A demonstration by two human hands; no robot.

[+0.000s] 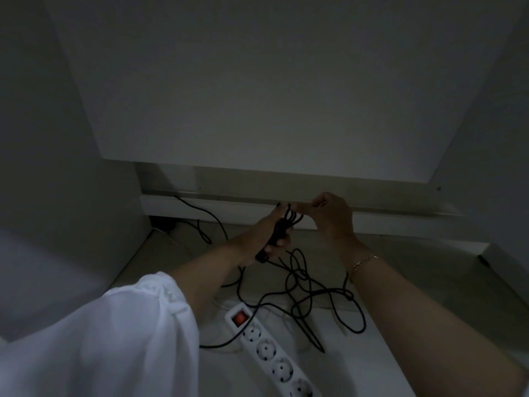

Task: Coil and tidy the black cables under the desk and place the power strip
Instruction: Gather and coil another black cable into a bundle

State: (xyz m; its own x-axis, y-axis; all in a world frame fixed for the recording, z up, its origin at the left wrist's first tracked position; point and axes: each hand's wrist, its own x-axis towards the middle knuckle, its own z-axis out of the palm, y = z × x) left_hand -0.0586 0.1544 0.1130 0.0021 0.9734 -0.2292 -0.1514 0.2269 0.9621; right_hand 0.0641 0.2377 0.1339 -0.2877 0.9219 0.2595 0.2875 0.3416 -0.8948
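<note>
Head view, dim light under the bench. The left hand [259, 237] is held above the floor [380, 359], its fingers curled round a folded bundle of black cable [280, 228]. The bundle's looped ends stick out past the fingertips, and a thicker dark end pokes out below the palm. The right hand [332, 216] is just beside it, thumb and forefinger pinched together at the top loops. The hand seems to have hold of one loop, though the frame is too dark to say which strand. The rest of the black cable [307, 293] hangs from the bundle and lies in a loose tangle on the floor between the two forearms. A white power strip [274, 351] lies on the floor nearer the person, below the tangle. It has a red switch [240, 317] at its far end and a row of sockets running to the bottom edge, and one black strand crosses it just beside the switch. A second black cable [206, 222] runs down from the rail at the back left. There is a loose white sleeve [100, 339] on the left arm and a thin chain bracelet [364, 262] on the right wrist.
</note>
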